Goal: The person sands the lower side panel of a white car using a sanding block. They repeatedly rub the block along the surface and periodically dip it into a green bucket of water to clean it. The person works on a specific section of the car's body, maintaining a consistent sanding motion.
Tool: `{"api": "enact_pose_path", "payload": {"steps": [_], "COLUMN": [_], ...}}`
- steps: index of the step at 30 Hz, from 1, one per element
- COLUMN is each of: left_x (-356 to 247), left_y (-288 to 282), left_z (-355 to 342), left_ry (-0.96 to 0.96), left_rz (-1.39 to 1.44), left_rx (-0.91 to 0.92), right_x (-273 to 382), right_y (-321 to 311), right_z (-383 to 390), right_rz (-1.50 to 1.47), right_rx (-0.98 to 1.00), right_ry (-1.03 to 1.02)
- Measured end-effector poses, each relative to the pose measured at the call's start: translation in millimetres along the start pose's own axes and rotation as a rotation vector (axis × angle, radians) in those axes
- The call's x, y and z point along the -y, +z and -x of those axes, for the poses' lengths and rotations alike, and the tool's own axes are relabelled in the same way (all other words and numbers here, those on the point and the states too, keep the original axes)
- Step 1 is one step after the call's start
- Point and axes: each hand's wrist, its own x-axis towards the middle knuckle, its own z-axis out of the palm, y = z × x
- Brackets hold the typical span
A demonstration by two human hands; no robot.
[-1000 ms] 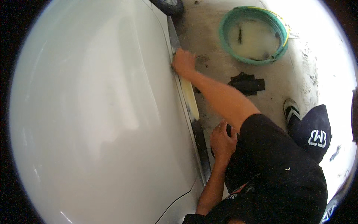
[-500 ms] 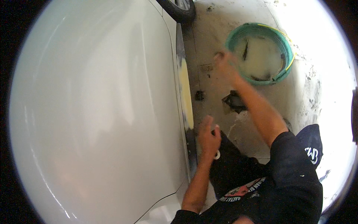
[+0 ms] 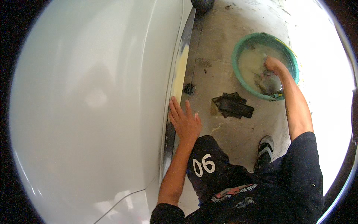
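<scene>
Right hand [image 3: 274,65] entered basin [image 3: 236,64], grip unclear; left hand [image 3: 186,123] splayed on sill [image 3: 179,76] running ahead

Lost from clear sight, the fingers of the right hand [image 3: 275,65] are blurring into cloudy water [image 3: 248,59] inside a green basin [image 3: 236,65] (whether they are gripping anything is defying the lens). The left hand [image 3: 185,125] is covering the near end of a yellow patch [image 3: 180,71]. The top edge is cropping a tire [image 3: 203,3], the fisheye rim is cutting off the white car [image 3: 93,93], and a small dark lump [image 3: 189,89] is eluding identification.
</scene>
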Motion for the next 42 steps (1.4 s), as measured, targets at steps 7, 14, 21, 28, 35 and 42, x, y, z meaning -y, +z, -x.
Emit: {"api": "enact_pose_path", "payload": {"steps": [7, 14, 21, 28, 35, 42], "left_x": [-21, -34, -29, -39, -71, -17], "left_y": [10, 22, -10, -7, 27, 21], "left_z": [-118, -167, -44, -85, -230, -130], "left_ry": [0.172, 0.224, 0.125, 0.198, 0.266, 0.189], "left_rz": [0.005, 0.024, -0.106, -0.033, 0.319, -0.033], "left_rx": [-0.196, -0.135, 0.008, -0.057, -0.142, -0.189], "right_x": [219, 181, -28, 6, 198, 204], "right_y": [33, 13, -11, -23, 21, 31], "right_z": [0, -17, 13, 5, -18, -17], "right_rz": [-0.019, -0.049, -0.349, -0.736, -0.329, -0.118], "right_rx": [-0.078, -0.142, 0.198, 0.231, -0.234, -0.234], "right_ry": [-0.693, -0.792, 0.117, -0.065, -0.803, -0.669]}}
